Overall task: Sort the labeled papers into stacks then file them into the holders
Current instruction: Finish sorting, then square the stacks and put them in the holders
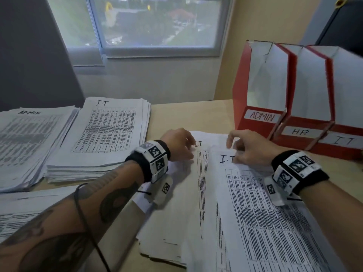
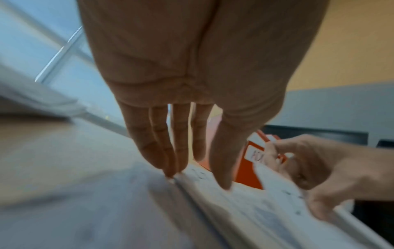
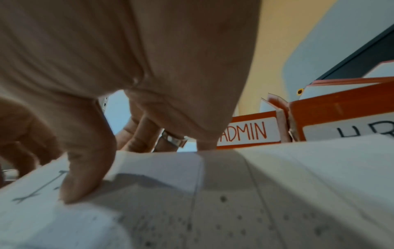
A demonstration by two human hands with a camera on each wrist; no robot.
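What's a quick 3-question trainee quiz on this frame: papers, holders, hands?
1. True or false: the sorted IT stack lies right of the ADMIN stack.
2. Which label is on the middle red holder? A) ADMIN B) HR C) IT
3. Fill in: the top sheet under the right hand is marked ____.

Key:
1. True
2. B
3. IT; the left hand touches the same pile's top edge.

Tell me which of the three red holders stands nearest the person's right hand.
The holder labelled HR, the middle one. Its front lies just beyond the right hand; ADMIN stands farther back, IT farther right.
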